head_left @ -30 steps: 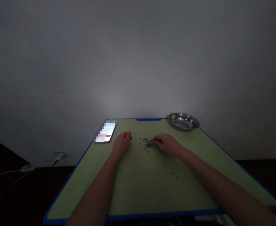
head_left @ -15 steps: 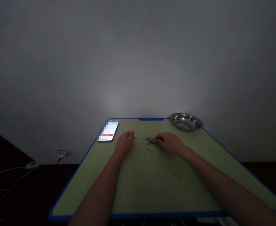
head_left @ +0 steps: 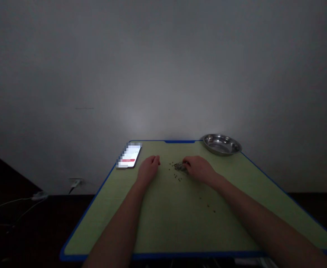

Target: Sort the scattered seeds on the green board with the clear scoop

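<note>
In the head view, our right hand [head_left: 198, 168] has edged a little toward our left hand [head_left: 149, 169], and the pile of small dark grains [head_left: 180, 167] now looks more tightly bunched by its fingertips. That suggests the grains are being drawn together. We see our right fingers curled at the pile, but cannot tell whether they pinch any; our left hand is curled closed beside it. The pile lies between our hands on the green table [head_left: 163, 223], speckled grey and dark, with a few stray bits around it
</note>
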`<act>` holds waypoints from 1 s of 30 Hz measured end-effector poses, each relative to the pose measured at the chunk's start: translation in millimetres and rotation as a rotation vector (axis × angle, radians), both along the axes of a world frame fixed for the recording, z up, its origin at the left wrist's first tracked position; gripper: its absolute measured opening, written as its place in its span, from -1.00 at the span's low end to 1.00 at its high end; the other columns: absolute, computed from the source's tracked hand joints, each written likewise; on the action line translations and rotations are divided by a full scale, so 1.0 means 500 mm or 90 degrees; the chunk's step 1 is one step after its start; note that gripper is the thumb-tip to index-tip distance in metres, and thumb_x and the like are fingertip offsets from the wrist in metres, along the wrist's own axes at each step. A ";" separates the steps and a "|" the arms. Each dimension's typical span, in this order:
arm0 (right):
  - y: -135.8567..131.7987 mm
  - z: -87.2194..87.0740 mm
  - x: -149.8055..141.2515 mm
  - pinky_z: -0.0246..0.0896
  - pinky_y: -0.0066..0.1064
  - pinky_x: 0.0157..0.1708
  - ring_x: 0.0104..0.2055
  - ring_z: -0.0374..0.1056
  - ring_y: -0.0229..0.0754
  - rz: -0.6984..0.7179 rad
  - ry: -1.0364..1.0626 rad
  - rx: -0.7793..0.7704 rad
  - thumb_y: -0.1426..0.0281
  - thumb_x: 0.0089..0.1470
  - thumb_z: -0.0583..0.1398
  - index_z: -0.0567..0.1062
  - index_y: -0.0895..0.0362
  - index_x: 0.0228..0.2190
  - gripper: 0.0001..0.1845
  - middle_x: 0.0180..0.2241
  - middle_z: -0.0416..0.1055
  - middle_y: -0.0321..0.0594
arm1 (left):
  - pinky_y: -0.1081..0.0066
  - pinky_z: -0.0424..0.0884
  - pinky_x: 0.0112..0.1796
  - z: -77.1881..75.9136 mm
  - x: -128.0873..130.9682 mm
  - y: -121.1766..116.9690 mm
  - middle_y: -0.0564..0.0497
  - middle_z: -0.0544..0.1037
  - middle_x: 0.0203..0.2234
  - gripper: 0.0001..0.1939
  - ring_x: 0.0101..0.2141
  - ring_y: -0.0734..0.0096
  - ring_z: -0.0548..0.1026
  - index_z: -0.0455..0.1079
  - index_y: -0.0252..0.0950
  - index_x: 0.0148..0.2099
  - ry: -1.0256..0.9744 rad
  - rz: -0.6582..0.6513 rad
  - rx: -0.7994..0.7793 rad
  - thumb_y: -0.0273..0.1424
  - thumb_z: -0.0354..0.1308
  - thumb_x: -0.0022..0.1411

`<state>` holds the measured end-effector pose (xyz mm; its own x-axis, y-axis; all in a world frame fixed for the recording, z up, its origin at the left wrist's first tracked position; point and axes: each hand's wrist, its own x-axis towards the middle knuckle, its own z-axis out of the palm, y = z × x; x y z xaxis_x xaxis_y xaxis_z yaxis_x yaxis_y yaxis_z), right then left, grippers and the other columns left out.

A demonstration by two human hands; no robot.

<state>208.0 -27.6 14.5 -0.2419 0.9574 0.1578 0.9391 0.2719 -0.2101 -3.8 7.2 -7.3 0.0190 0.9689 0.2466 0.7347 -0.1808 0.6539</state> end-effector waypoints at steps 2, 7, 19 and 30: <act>-0.003 0.002 0.010 0.13 -0.37 -0.24 -0.19 0.38 -0.10 0.010 0.001 -0.005 0.35 0.16 0.05 0.52 0.13 -0.23 -0.73 -0.24 0.52 -0.08 | 0.41 0.13 -0.43 0.000 0.001 0.000 -0.02 0.46 -0.53 -0.56 -0.45 0.35 0.37 0.35 -0.29 -0.48 -0.001 0.000 0.000 -0.17 -0.21 0.21; -0.015 0.003 0.030 0.14 -0.40 -0.28 -0.25 0.39 -0.14 0.047 0.023 -0.033 0.35 0.15 0.06 0.54 0.12 -0.27 -0.74 -0.27 0.53 -0.13 | 0.41 0.12 -0.44 0.000 0.002 0.000 -0.02 0.46 -0.53 -0.58 -0.45 0.35 0.37 0.35 -0.29 -0.49 0.002 0.003 -0.001 -0.18 -0.20 0.21; -0.007 0.000 -0.006 0.16 -0.38 -0.24 -0.20 0.40 -0.12 0.038 0.029 -0.034 0.33 0.16 0.06 0.52 0.10 -0.24 -0.74 -0.24 0.53 -0.13 | 0.41 0.13 -0.43 -0.004 -0.001 0.003 -0.01 0.46 -0.52 -0.57 -0.43 0.35 0.38 0.34 -0.29 -0.48 0.001 0.003 0.002 -0.18 -0.20 0.21; 0.004 -0.002 0.009 0.13 -0.35 -0.32 -0.23 0.39 -0.06 -0.008 -0.015 0.008 0.34 0.15 0.05 0.51 0.13 -0.25 -0.75 -0.26 0.51 -0.07 | 0.41 0.12 -0.46 0.001 0.002 0.000 -0.02 0.47 -0.53 -0.55 -0.46 0.35 0.38 0.36 -0.29 -0.48 0.011 0.006 -0.011 -0.16 -0.21 0.22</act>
<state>212.5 -25.6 13.3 -0.2335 0.9584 0.1642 0.9473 0.2623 -0.1841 -2.9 7.4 -6.9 0.0140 0.9733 0.2289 0.7478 -0.1622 0.6438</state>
